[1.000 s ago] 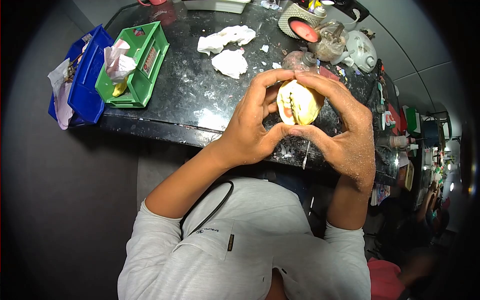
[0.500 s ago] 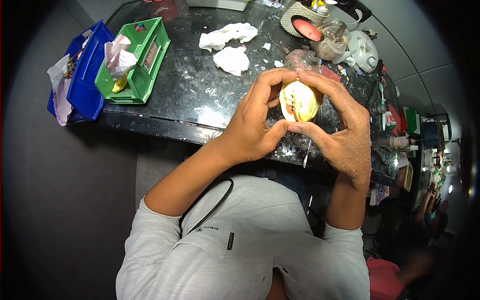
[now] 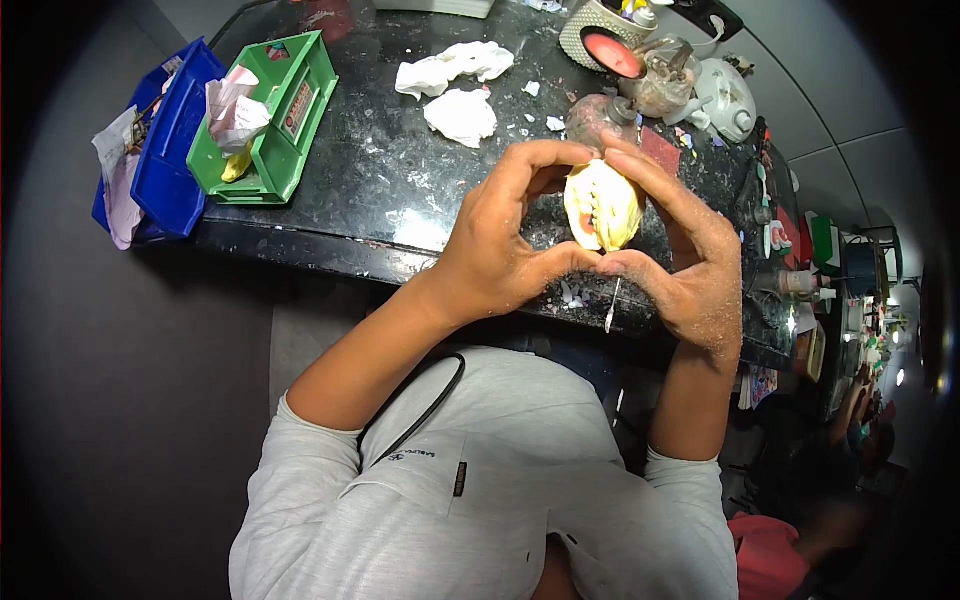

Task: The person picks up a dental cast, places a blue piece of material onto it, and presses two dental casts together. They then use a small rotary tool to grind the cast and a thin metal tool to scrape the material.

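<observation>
A pale yellow moulded piece (image 3: 604,205), with a row of tooth-like bumps and a bit of pink, is held up over the front edge of the black table. My left hand (image 3: 500,230) grips its left side, fingertips at the top and thumb at the bottom. From the right, my right hand (image 3: 690,250) closes on it in the same way, its thumb tip close to the left thumb. White dust covers the back of my right hand. Below the thumbs, a thin metal tool (image 3: 611,308) shows near the table edge.
Green bin (image 3: 285,150) and blue bin (image 3: 180,160) stand at the left with papers. Crumpled white tissues (image 3: 462,117) lie on the black table (image 3: 350,170). A woven pot (image 3: 590,25), a clear jar (image 3: 664,85) and debris are behind. A person in red (image 3: 765,560) is at lower right.
The yellow piece has turned slightly and moved a little down and right. The right fingers have shifted at its top, and more of the small tinted jar behind shows.
</observation>
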Demonstrator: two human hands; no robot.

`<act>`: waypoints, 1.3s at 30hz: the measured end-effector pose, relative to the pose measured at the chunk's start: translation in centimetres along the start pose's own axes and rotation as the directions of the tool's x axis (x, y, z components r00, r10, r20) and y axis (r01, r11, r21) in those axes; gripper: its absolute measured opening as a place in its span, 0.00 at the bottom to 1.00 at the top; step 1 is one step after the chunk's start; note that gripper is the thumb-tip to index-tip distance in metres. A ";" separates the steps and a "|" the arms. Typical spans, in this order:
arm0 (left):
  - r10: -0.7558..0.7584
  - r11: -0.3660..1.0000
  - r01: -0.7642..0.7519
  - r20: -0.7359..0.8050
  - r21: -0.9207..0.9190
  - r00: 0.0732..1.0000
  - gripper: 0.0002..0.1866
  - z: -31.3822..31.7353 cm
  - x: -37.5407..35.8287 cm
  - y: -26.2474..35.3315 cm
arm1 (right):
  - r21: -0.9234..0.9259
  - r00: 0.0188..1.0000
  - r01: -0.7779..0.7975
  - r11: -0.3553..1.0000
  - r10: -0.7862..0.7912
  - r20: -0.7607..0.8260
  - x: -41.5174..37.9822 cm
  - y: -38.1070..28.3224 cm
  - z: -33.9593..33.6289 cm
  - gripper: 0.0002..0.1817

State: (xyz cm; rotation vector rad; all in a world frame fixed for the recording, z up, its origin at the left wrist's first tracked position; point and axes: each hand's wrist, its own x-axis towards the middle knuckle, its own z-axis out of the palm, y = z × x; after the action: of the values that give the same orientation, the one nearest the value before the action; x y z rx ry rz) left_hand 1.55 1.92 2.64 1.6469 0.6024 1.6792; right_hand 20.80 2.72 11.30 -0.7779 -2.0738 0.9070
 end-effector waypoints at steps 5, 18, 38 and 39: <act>0.023 0.995 -0.026 -0.030 -0.092 0.999 0.36 -0.1 0.1 -0.2 | 0.040 0.999 0.032 0.999 -0.031 -0.040 0.0 0.3 0.3 0.38; 0.002 0.980 -0.012 -0.049 -0.200 0.999 0.31 -0.3 0.5 0.6 | 0.219 0.975 0.080 0.972 -0.030 -0.219 -0.3 1.0 2.6 0.38; -0.133 0.922 0.124 -0.002 -0.368 0.991 0.38 -0.3 0.5 1.0 | 0.153 0.977 0.041 0.987 -0.008 -0.213 -0.3 0.5 2.9 0.37; -0.145 0.923 0.133 -0.007 -0.361 0.989 0.38 -0.3 0.5 1.0 | 0.158 0.976 0.028 0.987 0.008 -0.218 -0.3 0.5 3.0 0.37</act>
State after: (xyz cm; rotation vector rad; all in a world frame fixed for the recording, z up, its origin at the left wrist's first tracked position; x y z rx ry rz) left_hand 1.09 1.69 3.72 1.2865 0.3875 1.6046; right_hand 18.68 1.72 9.33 -0.7453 -1.7894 0.9264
